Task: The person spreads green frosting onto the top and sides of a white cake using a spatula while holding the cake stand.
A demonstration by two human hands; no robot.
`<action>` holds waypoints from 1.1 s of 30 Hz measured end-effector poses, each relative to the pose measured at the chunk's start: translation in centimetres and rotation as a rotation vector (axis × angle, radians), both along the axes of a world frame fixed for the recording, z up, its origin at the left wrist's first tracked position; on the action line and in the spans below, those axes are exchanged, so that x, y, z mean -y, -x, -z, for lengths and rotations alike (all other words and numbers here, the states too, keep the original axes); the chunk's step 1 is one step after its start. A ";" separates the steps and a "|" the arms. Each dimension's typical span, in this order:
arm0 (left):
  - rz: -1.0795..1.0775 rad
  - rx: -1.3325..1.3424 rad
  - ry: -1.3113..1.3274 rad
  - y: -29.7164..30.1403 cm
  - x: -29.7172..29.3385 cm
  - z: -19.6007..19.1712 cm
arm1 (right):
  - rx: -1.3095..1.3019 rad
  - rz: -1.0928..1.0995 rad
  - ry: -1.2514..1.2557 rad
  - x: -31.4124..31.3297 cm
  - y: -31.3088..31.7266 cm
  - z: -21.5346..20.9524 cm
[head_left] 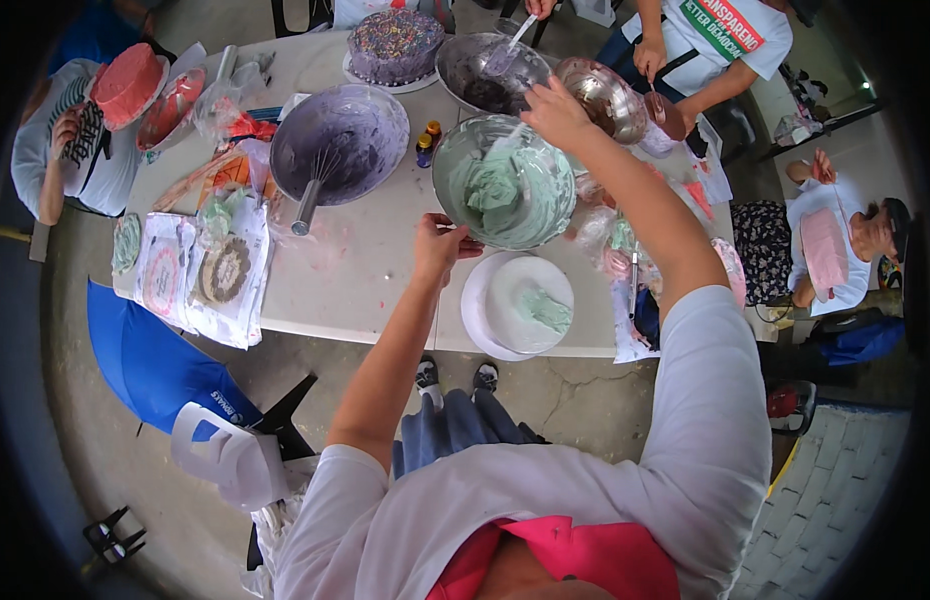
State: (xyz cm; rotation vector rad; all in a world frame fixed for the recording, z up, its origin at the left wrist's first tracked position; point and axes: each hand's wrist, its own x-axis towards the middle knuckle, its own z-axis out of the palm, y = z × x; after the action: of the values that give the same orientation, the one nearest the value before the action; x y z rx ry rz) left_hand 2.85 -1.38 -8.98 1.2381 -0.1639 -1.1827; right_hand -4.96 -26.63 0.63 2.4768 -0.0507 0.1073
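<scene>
A metal mixing bowl (563,205) with pale green frosting (497,190) stands on the table in front of me. My left hand (445,246) grips its near left rim, fingers closed against the side. At the far right rim, my right hand (557,112) is closed around a spatula (509,146), whose pale blade reaches down into the bowl; its handle is mostly hidden by my fingers. Just below the bowl, a round white cake (510,300) sits on a white turntable (475,305), with a smear of green frosting (547,312) on its top right.
A purple-smeared bowl (360,190) with a whisk (313,190) stands left, near small bottles (425,150). Beyond are a sprinkled cake (395,45), a dark-frosting bowl (485,95) and another metal bowl (610,95). Plastic bags (595,235) lie right. Several people work around the table (345,290).
</scene>
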 end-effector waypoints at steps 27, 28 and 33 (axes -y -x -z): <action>0.034 0.114 0.013 1.5 -0.5 -0.1 | 0.400 0.818 -1.953 -8.3 12.6 4.5; 0.029 0.105 0.007 1.1 -1.0 0.5 | 0.489 0.749 -1.994 -9.7 13.3 3.0; 0.116 0.280 -0.088 2.4 -5.4 -0.4 | 0.623 0.652 -1.913 -14.9 21.5 0.3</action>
State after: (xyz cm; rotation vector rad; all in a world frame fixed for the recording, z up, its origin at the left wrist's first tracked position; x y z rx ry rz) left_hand 0.40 4.02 -8.58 1.4859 -0.3997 -1.1199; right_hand -26.51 -11.72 0.32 3.7792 -2.0325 0.8592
